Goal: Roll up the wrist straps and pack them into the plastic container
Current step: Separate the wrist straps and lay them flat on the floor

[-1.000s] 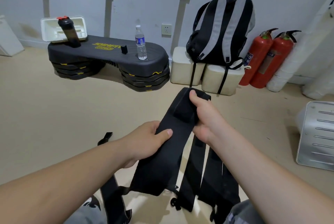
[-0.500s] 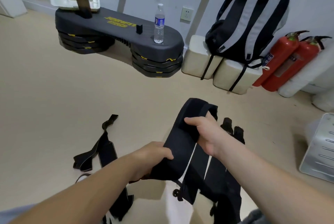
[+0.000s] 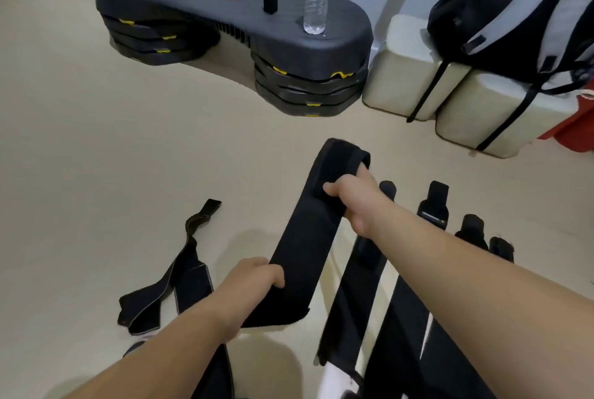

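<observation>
Two hands on one black wrist strap [image 3: 305, 237], right hand [image 3: 353, 202] gripping its folded far end, left hand [image 3: 254, 283] pinching near end, more straps [image 3: 356, 295] on floor below right forearm, loose strap [image 3: 180, 273] left of left hand

Two bare forearms reach forward from the bottom edge. The right hand [image 3: 353, 202] — farther out and higher — curls its fingers round the folded top of a black strap [image 3: 305, 237]; the left hand [image 3: 254, 283] grips its lower part.
</observation>
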